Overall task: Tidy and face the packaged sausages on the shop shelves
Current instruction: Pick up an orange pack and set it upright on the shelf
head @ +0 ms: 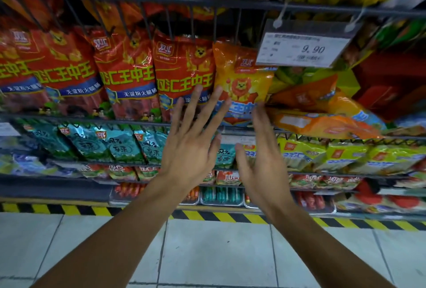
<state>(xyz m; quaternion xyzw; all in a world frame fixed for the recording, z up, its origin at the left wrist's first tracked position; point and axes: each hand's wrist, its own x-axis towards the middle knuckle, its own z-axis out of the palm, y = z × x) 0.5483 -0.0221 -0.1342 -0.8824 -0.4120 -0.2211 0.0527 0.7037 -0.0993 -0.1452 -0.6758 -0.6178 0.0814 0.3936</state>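
Shop shelves (161,121) face you above a tiled floor (219,248). Your left hand (193,147) and right hand (260,161) are raised, fingers straight and spread, holding nothing. Just beyond their fingertips stands an orange pack (242,73); red packs (124,66) line up left of it.

White 9.90 price tag (306,49) above, yellow-black hazard stripe (69,209) along pale floor tiles (219,253).
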